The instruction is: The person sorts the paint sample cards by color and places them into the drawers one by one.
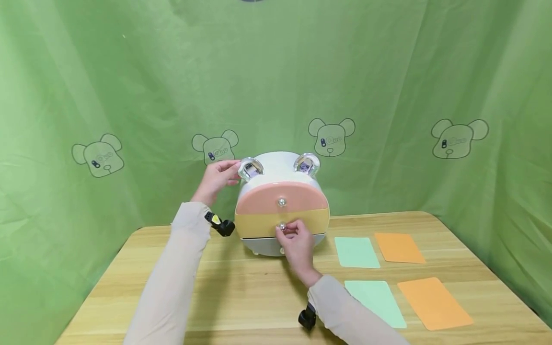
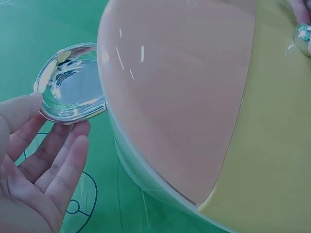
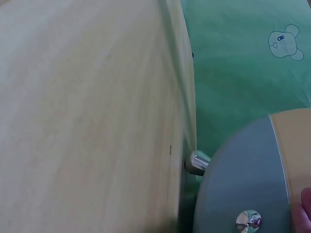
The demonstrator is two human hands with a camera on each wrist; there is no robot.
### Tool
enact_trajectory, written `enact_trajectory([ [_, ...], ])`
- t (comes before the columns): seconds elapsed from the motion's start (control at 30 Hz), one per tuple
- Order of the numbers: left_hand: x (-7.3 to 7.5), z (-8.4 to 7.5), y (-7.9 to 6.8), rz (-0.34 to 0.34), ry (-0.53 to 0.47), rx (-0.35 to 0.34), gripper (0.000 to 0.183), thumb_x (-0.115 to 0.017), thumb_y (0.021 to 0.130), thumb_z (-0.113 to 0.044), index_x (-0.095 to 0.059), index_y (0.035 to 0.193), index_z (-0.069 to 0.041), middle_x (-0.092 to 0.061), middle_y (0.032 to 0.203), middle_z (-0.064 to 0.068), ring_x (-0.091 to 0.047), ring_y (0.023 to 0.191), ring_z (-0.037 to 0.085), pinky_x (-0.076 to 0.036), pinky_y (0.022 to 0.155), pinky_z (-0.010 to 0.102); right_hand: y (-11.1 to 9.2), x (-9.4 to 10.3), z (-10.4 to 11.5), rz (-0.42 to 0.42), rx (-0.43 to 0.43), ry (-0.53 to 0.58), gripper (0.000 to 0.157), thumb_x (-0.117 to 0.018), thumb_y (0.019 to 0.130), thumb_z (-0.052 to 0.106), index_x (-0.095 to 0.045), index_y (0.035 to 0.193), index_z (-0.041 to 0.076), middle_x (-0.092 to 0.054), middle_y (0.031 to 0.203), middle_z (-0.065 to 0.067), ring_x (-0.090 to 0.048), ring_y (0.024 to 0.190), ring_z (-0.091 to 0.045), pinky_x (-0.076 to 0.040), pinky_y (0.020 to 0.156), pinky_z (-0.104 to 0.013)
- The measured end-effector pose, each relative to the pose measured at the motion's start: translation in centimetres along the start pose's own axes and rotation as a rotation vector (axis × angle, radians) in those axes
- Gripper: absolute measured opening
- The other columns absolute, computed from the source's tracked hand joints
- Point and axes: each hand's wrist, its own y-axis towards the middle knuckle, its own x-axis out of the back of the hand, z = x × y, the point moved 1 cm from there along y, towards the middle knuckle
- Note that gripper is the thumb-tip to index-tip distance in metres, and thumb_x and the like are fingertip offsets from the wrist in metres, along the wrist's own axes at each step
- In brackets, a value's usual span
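A rounded drawer box (image 1: 278,165) with a white shell stands on the table. Its drawer fronts are pink (image 1: 258,199), yellow (image 1: 258,224) and grey (image 1: 258,245) from top to bottom. My left hand (image 1: 217,179) pinches the rim of the shiny silver left ear (image 2: 73,80), thumb on one side and fingertips on the other. At the yellow front, my right hand (image 1: 299,247) pinches the round silver knob (image 1: 282,226) between thumb and finger. All drawers look closed, apart from a dark line between the yellow and grey fronts. Only a bit of the right hand (image 3: 302,216) shows in the right wrist view.
Two mint-green cards (image 1: 357,252) and two orange cards (image 1: 399,247) lie flat on the wooden table (image 1: 241,297), right of the box. Behind it hangs a green curtain (image 1: 267,86) printed with bear heads. A second silver ear (image 1: 307,165) sticks up at the box's right.
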Motion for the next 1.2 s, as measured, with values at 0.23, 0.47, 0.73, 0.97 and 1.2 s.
enact_trajectory([
  [0.23, -0.1, 0.0, 0.0, -0.020, -0.020, 0.013, 0.032, -0.061, 0.092, -0.020, -0.061, 0.120, -0.003, -0.066, 0.112, 0.014, -0.065, 0.092, 0.025, -0.056, 0.081, 0.025, 0.0, 0.3, 0.2, 0.013, 0.016, 0.010, 0.017, -0.069, 0.074, -0.014, -0.053, 0.081, -0.016, -0.065, 0.080, -0.027, -0.065, 0.068, -0.032, -0.056, 0.058, -0.016],
  [0.47, 0.0, 0.0, 0.0, -0.020, -0.034, 0.014, 0.033, -0.061, 0.092, -0.019, -0.060, 0.120, -0.002, -0.066, 0.112, 0.015, -0.065, 0.094, 0.026, -0.056, 0.084, 0.028, -0.5, 0.3, -1.7, 0.000, -0.003, 0.040, 0.018, -0.071, 0.073, -0.011, -0.055, 0.081, -0.010, -0.066, 0.081, -0.021, -0.063, 0.065, -0.012, -0.057, 0.058, -0.019],
  [0.73, 0.2, 0.0, 0.1, -0.012, -0.040, 0.008, 0.032, -0.062, 0.092, -0.019, -0.060, 0.120, -0.002, -0.066, 0.111, 0.015, -0.063, 0.099, 0.031, -0.056, 0.081, 0.025, -2.1, 0.6, -0.6, -0.056, -0.067, 0.107, 0.020, -0.072, 0.073, -0.012, -0.056, 0.083, -0.013, -0.066, 0.083, -0.025, -0.062, 0.065, -0.008, -0.057, 0.060, -0.019],
  [0.97, 0.1, 0.0, 0.1, -0.010, -0.043, 0.011, 0.032, -0.062, 0.092, -0.018, -0.061, 0.119, -0.002, -0.067, 0.109, 0.013, -0.065, 0.091, 0.023, -0.056, 0.085, 0.028, -3.3, 1.1, 0.6, -0.058, -0.112, 0.156, 0.020, -0.071, 0.073, -0.013, -0.055, 0.084, -0.015, -0.065, 0.085, -0.028, -0.065, 0.068, -0.010, -0.059, 0.064, -0.024],
  [1.2, 0.1, -0.1, 0.0, -0.011, -0.047, 0.010, 0.031, -0.062, 0.092, -0.018, -0.061, 0.119, -0.001, -0.067, 0.108, 0.013, -0.065, 0.093, 0.026, -0.056, 0.083, 0.027, -4.1, 1.5, -1.3, -0.065, -0.142, 0.204, 0.023, -0.075, 0.072, -0.010, -0.057, 0.086, -0.011, -0.066, 0.086, -0.024, -0.065, 0.067, -0.010, -0.059, 0.063, -0.026],
])
